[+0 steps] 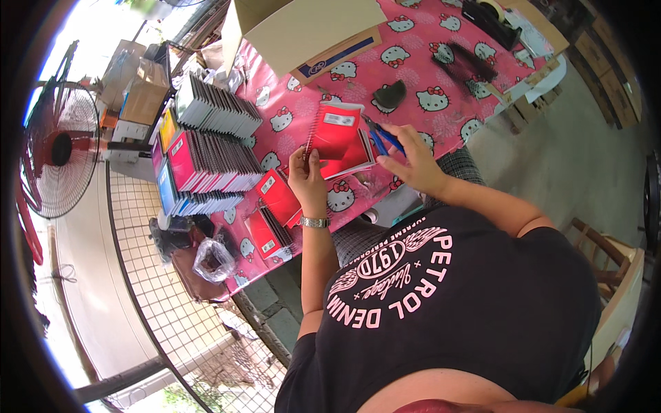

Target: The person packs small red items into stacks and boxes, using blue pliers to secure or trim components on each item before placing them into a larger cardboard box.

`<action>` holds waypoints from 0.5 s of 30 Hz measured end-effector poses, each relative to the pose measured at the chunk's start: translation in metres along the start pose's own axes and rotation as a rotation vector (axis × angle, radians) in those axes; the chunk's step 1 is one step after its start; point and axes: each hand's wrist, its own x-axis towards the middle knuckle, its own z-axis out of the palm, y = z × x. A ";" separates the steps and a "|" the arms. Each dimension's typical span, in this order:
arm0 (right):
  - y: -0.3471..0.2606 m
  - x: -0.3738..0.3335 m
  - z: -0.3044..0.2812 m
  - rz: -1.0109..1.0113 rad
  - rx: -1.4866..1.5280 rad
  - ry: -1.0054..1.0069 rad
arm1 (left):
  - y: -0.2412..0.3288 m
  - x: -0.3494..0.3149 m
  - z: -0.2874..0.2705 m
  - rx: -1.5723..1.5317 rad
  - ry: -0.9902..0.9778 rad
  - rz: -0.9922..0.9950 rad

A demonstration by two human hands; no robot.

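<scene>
My left hand [308, 175] grips the lower left edge of a red spiral notebook [337, 136] by its wire binding, thumb on the cover. My right hand [417, 165] is closed around blue-handled pliers [387, 136], whose jaws point toward the notebook's upper right corner. Whether the jaws touch the notebook I cannot tell. Beneath the held notebook more red notebooks [360, 157] lie on the pink patterned tablecloth [282, 122]. Near my left wrist, further red notebooks [279, 194] are piled, with another small stack [265, 233] at the table's near edge.
Tall rows of bound notebooks [210, 162] line the table's left side. An open cardboard box [313, 34] stands at the back. A dark green piece [390, 96] lies beyond the pliers, and a black tape dispenser [492, 22] sits far right. A fan [62, 148] stands left.
</scene>
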 end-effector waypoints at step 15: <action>-0.039 0.029 0.019 -0.403 -0.248 -0.281 | 0.007 -0.022 0.005 0.325 0.104 0.075</action>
